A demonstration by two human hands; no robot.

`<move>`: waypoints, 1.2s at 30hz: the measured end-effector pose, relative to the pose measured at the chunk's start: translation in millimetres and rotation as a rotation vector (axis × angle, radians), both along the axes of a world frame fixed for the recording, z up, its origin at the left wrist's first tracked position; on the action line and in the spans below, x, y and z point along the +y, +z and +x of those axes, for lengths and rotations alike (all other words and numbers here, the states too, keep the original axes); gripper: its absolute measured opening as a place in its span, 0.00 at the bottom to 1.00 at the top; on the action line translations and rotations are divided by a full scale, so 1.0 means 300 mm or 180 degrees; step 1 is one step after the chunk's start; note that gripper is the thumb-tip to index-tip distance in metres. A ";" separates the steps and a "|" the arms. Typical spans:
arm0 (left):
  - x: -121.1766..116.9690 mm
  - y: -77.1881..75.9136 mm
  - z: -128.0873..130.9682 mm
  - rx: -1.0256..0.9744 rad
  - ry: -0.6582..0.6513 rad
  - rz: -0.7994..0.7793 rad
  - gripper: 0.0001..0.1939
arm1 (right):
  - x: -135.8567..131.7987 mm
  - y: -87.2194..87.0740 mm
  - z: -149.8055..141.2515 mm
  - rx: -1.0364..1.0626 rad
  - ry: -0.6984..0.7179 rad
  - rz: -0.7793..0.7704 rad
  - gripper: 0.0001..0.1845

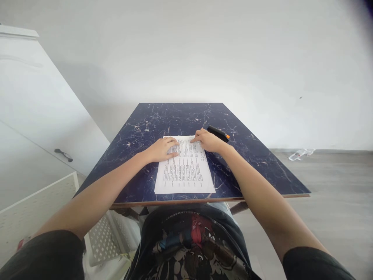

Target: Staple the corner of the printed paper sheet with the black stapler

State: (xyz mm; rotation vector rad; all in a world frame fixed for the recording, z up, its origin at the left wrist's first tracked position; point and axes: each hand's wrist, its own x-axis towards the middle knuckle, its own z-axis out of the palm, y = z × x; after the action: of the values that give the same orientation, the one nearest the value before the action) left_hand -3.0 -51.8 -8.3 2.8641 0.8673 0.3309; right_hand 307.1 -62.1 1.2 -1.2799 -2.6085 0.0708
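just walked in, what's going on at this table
A person has both bare hands at some printed paper lying flat on a dark blue marbled table, close to its near edge. The left hand rests spread on the paper's left side; the right hand is at its far right corner, fingers bent. A black object with an orange tip lies just beyond the right wrist.
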 end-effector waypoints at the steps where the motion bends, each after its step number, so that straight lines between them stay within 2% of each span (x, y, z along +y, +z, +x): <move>1: -0.001 0.001 0.001 0.0028 0.0003 0.0002 0.29 | 0.001 -0.002 0.000 -0.0002 -0.0006 -0.0023 0.35; 15: -0.003 0.006 0.002 -0.0009 0.0020 -0.0092 0.29 | -0.007 0.003 -0.010 0.0112 -0.0159 -0.0325 0.33; 18: -0.003 0.006 0.002 -0.0060 0.0024 -0.0154 0.30 | -0.012 0.007 -0.013 0.0212 -0.0050 -0.0212 0.33; 21: -0.002 0.005 0.001 -0.0101 0.0032 -0.0168 0.30 | -0.012 0.018 -0.005 0.0600 -0.0033 0.0149 0.33; 25: -0.001 0.002 -0.002 -0.0057 0.0032 -0.0149 0.30 | -0.012 0.045 0.039 0.0935 -0.0637 0.0840 0.22; 28: 0.001 -0.004 -0.002 -0.0042 0.0015 -0.0128 0.30 | -0.018 0.065 0.090 0.0926 -0.1168 0.0873 0.15; 33: 0.003 -0.007 0.002 -0.0167 0.0094 -0.0022 0.30 | -0.019 0.075 0.164 0.0932 -0.1451 0.0634 0.29; 36: 0.000 0.008 -0.005 -0.0080 0.0096 -0.0068 0.31 | -0.004 0.071 0.195 0.0533 -0.1842 0.0029 0.30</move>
State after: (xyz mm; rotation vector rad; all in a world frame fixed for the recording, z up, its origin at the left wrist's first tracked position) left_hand -4.4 -51.7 -5.9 2.8238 0.9046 0.3579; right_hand 365.7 -63.3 22.4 -1.8759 -2.0103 0.0608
